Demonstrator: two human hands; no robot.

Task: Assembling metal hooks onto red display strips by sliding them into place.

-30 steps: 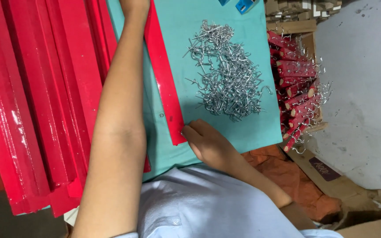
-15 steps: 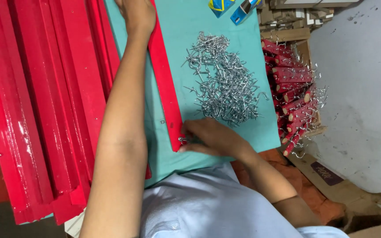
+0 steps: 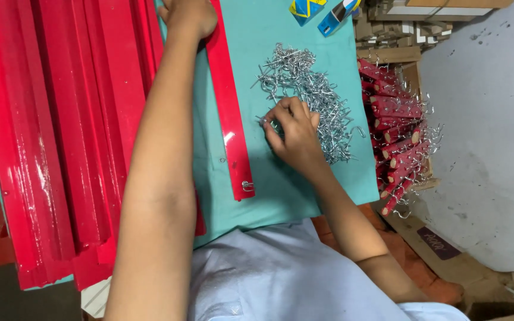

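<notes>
At the hook pile [image 3: 310, 101], right hand [image 3: 292, 134] fingers pinched on hooks; tangled extras may be dragged. Left hand [image 3: 190, 16] pressed flat on red strip [image 3: 228, 113].

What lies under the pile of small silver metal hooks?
The pile of small silver metal hooks lies on a teal cloth-covered table. The right hand rests on the pile's near edge, covering some hooks. Whatever lies beneath the cloth is hidden.

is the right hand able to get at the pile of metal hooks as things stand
Very likely yes: the right hand already rests on the near edge of the pile of metal hooks, fingers in the hooks, with nothing lying over the pile.
</notes>
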